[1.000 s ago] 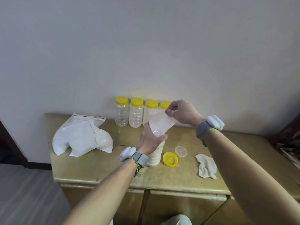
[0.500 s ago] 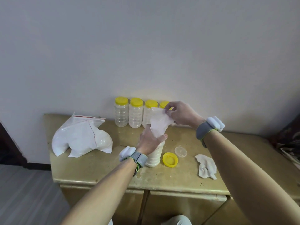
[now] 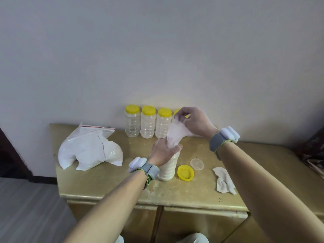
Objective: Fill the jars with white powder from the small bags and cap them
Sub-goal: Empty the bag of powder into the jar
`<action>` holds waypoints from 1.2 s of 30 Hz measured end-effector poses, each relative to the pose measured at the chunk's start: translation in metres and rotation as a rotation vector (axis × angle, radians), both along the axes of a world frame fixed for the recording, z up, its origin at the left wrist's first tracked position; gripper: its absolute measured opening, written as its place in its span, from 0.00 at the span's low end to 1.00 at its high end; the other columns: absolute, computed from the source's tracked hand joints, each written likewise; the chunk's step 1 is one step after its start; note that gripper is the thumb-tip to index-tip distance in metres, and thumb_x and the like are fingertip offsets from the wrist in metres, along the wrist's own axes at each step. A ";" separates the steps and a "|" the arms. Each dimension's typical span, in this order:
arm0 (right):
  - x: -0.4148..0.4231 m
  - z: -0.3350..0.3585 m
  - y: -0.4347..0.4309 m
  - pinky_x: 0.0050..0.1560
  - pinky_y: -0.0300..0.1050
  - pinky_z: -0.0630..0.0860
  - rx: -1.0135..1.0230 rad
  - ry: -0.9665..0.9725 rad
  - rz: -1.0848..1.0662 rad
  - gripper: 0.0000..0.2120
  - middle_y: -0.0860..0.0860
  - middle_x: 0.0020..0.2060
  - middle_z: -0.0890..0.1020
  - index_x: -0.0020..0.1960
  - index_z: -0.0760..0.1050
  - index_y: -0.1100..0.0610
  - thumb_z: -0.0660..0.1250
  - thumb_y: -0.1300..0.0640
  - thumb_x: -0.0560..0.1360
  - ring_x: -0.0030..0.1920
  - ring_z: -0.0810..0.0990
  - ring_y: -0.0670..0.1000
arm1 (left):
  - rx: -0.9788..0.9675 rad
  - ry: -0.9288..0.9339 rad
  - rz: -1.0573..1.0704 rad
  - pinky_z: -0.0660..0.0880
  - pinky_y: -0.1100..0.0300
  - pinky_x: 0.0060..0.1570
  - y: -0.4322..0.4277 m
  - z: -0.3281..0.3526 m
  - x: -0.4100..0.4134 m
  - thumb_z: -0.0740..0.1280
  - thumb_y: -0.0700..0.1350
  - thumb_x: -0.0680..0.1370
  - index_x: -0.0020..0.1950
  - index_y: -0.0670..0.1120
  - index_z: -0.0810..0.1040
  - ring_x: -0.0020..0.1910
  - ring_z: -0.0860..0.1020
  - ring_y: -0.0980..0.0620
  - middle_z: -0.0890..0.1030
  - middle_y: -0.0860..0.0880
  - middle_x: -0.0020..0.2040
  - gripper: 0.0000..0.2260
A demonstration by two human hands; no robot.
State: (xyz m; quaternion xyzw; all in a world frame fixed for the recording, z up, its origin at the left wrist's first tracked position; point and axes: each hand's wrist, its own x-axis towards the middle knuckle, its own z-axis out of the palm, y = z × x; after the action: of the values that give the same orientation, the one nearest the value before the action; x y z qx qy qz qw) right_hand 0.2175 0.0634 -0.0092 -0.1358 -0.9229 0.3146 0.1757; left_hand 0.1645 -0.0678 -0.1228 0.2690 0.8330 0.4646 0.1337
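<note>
left hand (image 3: 164, 151) curled low, right hand (image 3: 197, 122) raised just beyond, apparently pinching

Head-worn wide-angle camera is looking forward and down from the person's standpoint, facing a cabinet (image 3: 105, 186) standing against a wall (image 3: 157, 50). It is sitting near, above the left hand (image 3: 163, 151) and right hand (image 3: 196, 121) at frame centre.
</note>
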 end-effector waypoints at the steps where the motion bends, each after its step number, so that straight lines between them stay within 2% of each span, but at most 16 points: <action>1: 0.000 0.000 0.000 0.38 0.34 0.72 -0.008 0.027 -0.013 0.15 0.43 0.41 0.82 0.40 0.82 0.48 0.63 0.65 0.76 0.38 0.77 0.46 | -0.003 0.007 -0.001 0.68 0.55 0.52 0.000 0.001 0.000 0.68 0.59 0.77 0.59 0.48 0.80 0.56 0.74 0.47 0.77 0.48 0.53 0.18; 5: -0.001 0.000 0.000 0.36 0.37 0.74 -0.006 0.071 -0.073 0.16 0.50 0.47 0.80 0.38 0.84 0.52 0.61 0.67 0.74 0.42 0.79 0.52 | 0.020 0.120 -0.006 0.69 0.56 0.48 -0.003 -0.002 -0.002 0.67 0.58 0.79 0.53 0.45 0.84 0.52 0.76 0.49 0.79 0.49 0.52 0.17; 7: 0.000 0.000 0.002 0.34 0.41 0.75 -0.016 0.089 -0.109 0.16 0.51 0.49 0.79 0.40 0.84 0.53 0.61 0.66 0.74 0.42 0.80 0.55 | 0.033 0.189 -0.005 0.73 0.54 0.51 -0.005 -0.005 -0.004 0.67 0.61 0.78 0.50 0.47 0.84 0.52 0.77 0.50 0.78 0.53 0.55 0.18; 9: 0.001 -0.002 0.002 0.33 0.40 0.75 -0.008 0.088 -0.122 0.15 0.52 0.49 0.79 0.41 0.85 0.54 0.61 0.66 0.74 0.42 0.81 0.57 | 0.017 0.230 -0.001 0.74 0.54 0.54 -0.006 -0.005 -0.005 0.67 0.63 0.77 0.50 0.49 0.84 0.55 0.76 0.51 0.76 0.55 0.58 0.18; 11: 0.003 -0.003 0.003 0.35 0.39 0.76 -0.007 0.050 -0.117 0.15 0.51 0.47 0.81 0.40 0.85 0.53 0.61 0.65 0.73 0.42 0.81 0.56 | -0.052 0.244 -0.009 0.72 0.54 0.55 -0.005 -0.006 -0.003 0.64 0.63 0.79 0.52 0.49 0.84 0.58 0.76 0.50 0.76 0.54 0.61 0.19; 13: 0.003 -0.003 0.004 0.39 0.43 0.76 -0.104 -0.066 -0.052 0.13 0.49 0.40 0.82 0.41 0.85 0.51 0.64 0.65 0.72 0.41 0.80 0.53 | -0.127 0.220 -0.011 0.70 0.55 0.55 -0.003 -0.005 -0.003 0.61 0.61 0.81 0.58 0.45 0.83 0.61 0.75 0.46 0.75 0.50 0.65 0.22; 15: 0.008 -0.002 0.004 0.44 0.43 0.75 -0.247 -0.190 0.031 0.13 0.46 0.34 0.81 0.45 0.85 0.54 0.67 0.67 0.68 0.40 0.77 0.50 | -0.149 0.141 -0.012 0.69 0.55 0.56 -0.003 -0.002 -0.004 0.61 0.58 0.81 0.60 0.41 0.82 0.62 0.75 0.43 0.75 0.46 0.65 0.23; 16: 0.010 -0.002 0.004 0.45 0.45 0.75 -0.277 -0.228 0.062 0.16 0.47 0.34 0.81 0.48 0.85 0.55 0.67 0.67 0.64 0.41 0.77 0.50 | -0.155 0.111 -0.029 0.69 0.55 0.56 -0.003 -0.001 -0.005 0.61 0.58 0.81 0.60 0.41 0.81 0.62 0.74 0.42 0.76 0.45 0.65 0.23; 18: 0.013 -0.001 0.009 0.47 0.46 0.77 -0.235 -0.259 0.076 0.20 0.49 0.39 0.82 0.52 0.84 0.58 0.67 0.69 0.62 0.43 0.79 0.50 | -0.174 0.078 -0.070 0.69 0.55 0.55 -0.005 0.003 -0.008 0.62 0.59 0.81 0.60 0.43 0.81 0.62 0.75 0.43 0.76 0.45 0.63 0.22; 19: 0.014 -0.001 0.011 0.46 0.44 0.76 -0.176 -0.259 0.069 0.19 0.49 0.40 0.82 0.53 0.84 0.58 0.67 0.70 0.65 0.42 0.79 0.49 | -0.177 0.069 -0.081 0.69 0.55 0.54 -0.006 0.005 -0.009 0.63 0.59 0.80 0.60 0.45 0.82 0.62 0.75 0.44 0.77 0.45 0.62 0.21; 21: 0.016 0.000 0.014 0.46 0.38 0.75 -0.031 -0.220 0.046 0.13 0.44 0.42 0.83 0.52 0.84 0.57 0.68 0.68 0.72 0.43 0.80 0.47 | -0.141 0.073 -0.062 0.70 0.54 0.53 -0.007 0.006 -0.010 0.65 0.59 0.78 0.59 0.47 0.81 0.60 0.75 0.45 0.78 0.46 0.60 0.19; 23: 0.016 -0.003 0.016 0.48 0.37 0.75 0.027 -0.158 0.036 0.07 0.45 0.45 0.85 0.50 0.84 0.54 0.69 0.62 0.76 0.47 0.82 0.47 | -0.048 0.079 0.001 0.69 0.55 0.50 -0.009 0.006 -0.007 0.70 0.58 0.76 0.59 0.46 0.76 0.58 0.75 0.47 0.76 0.48 0.58 0.19; 26: 0.013 -0.006 0.014 0.48 0.41 0.77 0.083 -0.194 0.026 0.05 0.45 0.39 0.85 0.46 0.83 0.54 0.68 0.56 0.78 0.46 0.82 0.48 | 0.069 0.046 0.042 0.68 0.56 0.50 -0.008 0.007 0.001 0.75 0.57 0.73 0.64 0.47 0.70 0.57 0.75 0.49 0.76 0.50 0.59 0.26; 29: 0.011 -0.008 0.005 0.47 0.45 0.79 0.168 -0.245 0.036 0.09 0.46 0.36 0.85 0.44 0.84 0.55 0.68 0.53 0.78 0.44 0.83 0.50 | -0.029 0.054 -0.001 0.68 0.55 0.49 -0.003 0.007 0.005 0.74 0.58 0.72 0.64 0.46 0.70 0.59 0.74 0.47 0.76 0.49 0.60 0.27; 32: 0.010 -0.010 0.001 0.45 0.45 0.78 0.114 -0.065 -0.036 0.07 0.48 0.37 0.85 0.44 0.82 0.54 0.68 0.52 0.77 0.41 0.82 0.51 | -0.060 0.070 -0.001 0.66 0.54 0.50 0.000 0.007 0.006 0.72 0.58 0.74 0.62 0.44 0.70 0.61 0.73 0.44 0.75 0.45 0.60 0.25; 36: 0.012 -0.011 -0.003 0.42 0.39 0.76 0.120 -0.154 0.052 0.05 0.46 0.36 0.85 0.44 0.83 0.53 0.71 0.53 0.75 0.38 0.80 0.44 | -0.049 0.064 -0.027 0.66 0.53 0.54 0.001 0.002 0.004 0.70 0.58 0.75 0.68 0.46 0.69 0.63 0.71 0.45 0.73 0.47 0.64 0.27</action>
State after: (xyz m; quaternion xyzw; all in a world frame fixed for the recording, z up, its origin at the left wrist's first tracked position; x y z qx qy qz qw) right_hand 0.2300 0.0608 -0.0205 -0.1247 -0.9541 0.2518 0.1040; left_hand 0.1685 -0.0665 -0.1205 0.2915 0.8443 0.4335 0.1196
